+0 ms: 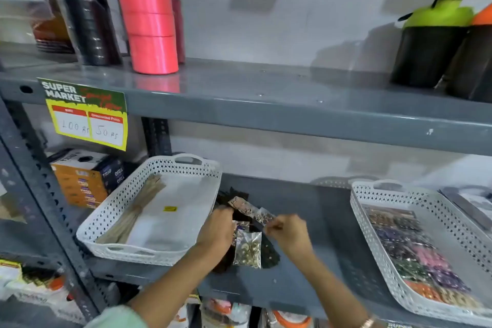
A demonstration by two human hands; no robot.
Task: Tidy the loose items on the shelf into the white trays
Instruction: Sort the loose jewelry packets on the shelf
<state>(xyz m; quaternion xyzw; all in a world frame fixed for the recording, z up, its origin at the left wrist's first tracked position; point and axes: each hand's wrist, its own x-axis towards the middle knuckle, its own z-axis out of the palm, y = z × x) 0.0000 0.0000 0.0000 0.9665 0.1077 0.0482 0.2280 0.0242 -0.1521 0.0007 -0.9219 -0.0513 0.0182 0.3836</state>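
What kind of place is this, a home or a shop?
Most likely a small shop. A price tag on the grey metal shelf reads "Super Market" with two prices, and packaged goods sit in white trays and stacked boxes.

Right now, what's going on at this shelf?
A person is sorting small clear packets of jewellery lying loose on the grey shelf between two white trays. The left hand rests on the pile beside the left tray, which holds a bundle of sticks. The right hand pinches one packet. The right tray already holds rows of colourful packets. Nothing from this pile is in a tray yet.
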